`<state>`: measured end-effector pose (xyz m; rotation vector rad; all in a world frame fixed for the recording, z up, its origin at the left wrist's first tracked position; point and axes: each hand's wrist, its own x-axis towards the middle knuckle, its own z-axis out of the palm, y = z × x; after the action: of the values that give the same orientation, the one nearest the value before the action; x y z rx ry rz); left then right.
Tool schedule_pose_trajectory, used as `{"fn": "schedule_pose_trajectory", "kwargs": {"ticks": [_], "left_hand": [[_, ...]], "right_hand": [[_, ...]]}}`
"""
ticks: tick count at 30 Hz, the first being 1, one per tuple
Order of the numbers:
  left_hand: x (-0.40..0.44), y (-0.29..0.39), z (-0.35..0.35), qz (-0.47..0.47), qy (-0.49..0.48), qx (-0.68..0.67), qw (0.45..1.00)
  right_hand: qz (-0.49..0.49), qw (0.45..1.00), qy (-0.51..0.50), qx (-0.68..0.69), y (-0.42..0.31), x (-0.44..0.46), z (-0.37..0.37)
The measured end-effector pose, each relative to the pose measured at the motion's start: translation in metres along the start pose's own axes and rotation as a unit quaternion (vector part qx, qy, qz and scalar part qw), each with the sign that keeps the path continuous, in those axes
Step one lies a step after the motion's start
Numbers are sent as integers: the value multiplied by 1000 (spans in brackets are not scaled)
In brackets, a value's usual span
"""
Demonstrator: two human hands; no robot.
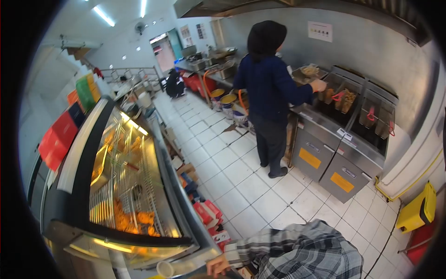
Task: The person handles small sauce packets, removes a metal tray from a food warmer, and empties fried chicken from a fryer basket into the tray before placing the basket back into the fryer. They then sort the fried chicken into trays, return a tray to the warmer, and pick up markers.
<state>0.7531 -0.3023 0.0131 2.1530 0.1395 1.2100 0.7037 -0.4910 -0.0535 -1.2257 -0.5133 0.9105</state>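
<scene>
My right hand, in a grey-and-white plaid sleeve, reaches across to the left at the bottom edge of the view. Its fingers bend downward near the counter's edge; what lies under them is cut off by the frame. A small pale cup stands on the counter to the left of this hand, apart from it. Beyond the cup is a lit glass display warmer with fried pieces of food on wire racks inside. My left hand is out of view.
A co-worker in dark clothes stands at the deep fryers, one hand near the fry baskets. Red boxes are stacked beside the counter. A yellow bin stands right. Another person crouches far down the tiled aisle.
</scene>
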Motion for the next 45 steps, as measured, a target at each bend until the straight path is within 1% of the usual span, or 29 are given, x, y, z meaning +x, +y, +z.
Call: {"fn": "schedule_pose_trajectory", "kwargs": {"ticks": [2,4,5,7,8,11,12,13,15,16,17,18,19,20,22,23,24,26,27,28,29,30,31,33,35,38,41,44,45], "left_hand": [[-2,23,6,17,18,6,1000],[4,43,8,29,43,17,999],[5,51,7,30,57,22,998],[6,60,-2,21,88,40,995],[7,64,-10,11,102,49,994],[6,82,-24,-17,119,45,992],[7,91,-27,-27,117,33,992],[9,102,-27,-36,111,18,993],[18,138,-19,-27,79,-94,992],[25,153,-12,-17,64,-168,984],[34,166,-5,-33,34,-190,981],[44,177,2,-49,4,-212,976],[53,185,9,-64,-25,-234,970],[63,193,18,-97,-56,-301,947],[82,204,36,-157,-115,-431,881],[91,205,45,-174,-137,-453,864],[100,206,57,-193,-126,-465,855],[113,200,77,-178,-138,-505,833],[118,196,85,-183,-136,-511,829],[123,193,94,-187,-134,-517,824],[129,189,102,-192,-133,-522,820],[133,177,111,-184,-136,-535,813],[138,177,115,-186,-127,-534,815],[145,179,122,-187,-108,-541,813],[150,175,129,-183,-88,-555,807],[157,170,135,-181,-57,-537,822],[160,183,139,-165,-27,-475,864],[167,186,143,-179,-41,-512,839],[169,188,144,-186,-40,-503,843]], "right_hand": [[38,996,78,26,35,-71,-21],[-87,976,178,87,155,-112,-48],[13,962,266,65,150,-152,-42],[52,908,412,45,205,-211,-46],[131,877,462,31,239,-237,-51],[264,798,504,-199,206,-321,-35],[264,784,520,-214,212,-338,-31],[333,758,514,-226,217,-350,-31],[397,747,383,-372,238,-365,-41],[434,737,363,-370,262,-365,-51],[471,726,341,-368,295,-367,-64],[516,718,364,-293,330,-364,-81],[504,716,374,-305,335,-364,-85],[473,740,255,-404,338,-363,-94],[483,766,276,-322,317,-347,-114],[477,783,343,-206,318,-340,-126],[489,774,343,-211,315,-330,-140],[514,755,341,-223,310,-305,-167],[473,773,369,-209,307,-300,-177],[461,784,356,-214,318,-293,-197],[463,796,303,-246,342,-284,-222],[458,806,211,-311,377,-275,-251],[437,797,78,-408,432,-262,-286],[450,828,261,-211,356,-271,-291],[425,835,334,-102,318,-272,-306],[406,835,369,-32,299,-271,-333],[406,835,371,-4,287,-267,-357],[413,837,357,20,273,-258,-394],[416,838,353,25,271,-254,-405]]}}
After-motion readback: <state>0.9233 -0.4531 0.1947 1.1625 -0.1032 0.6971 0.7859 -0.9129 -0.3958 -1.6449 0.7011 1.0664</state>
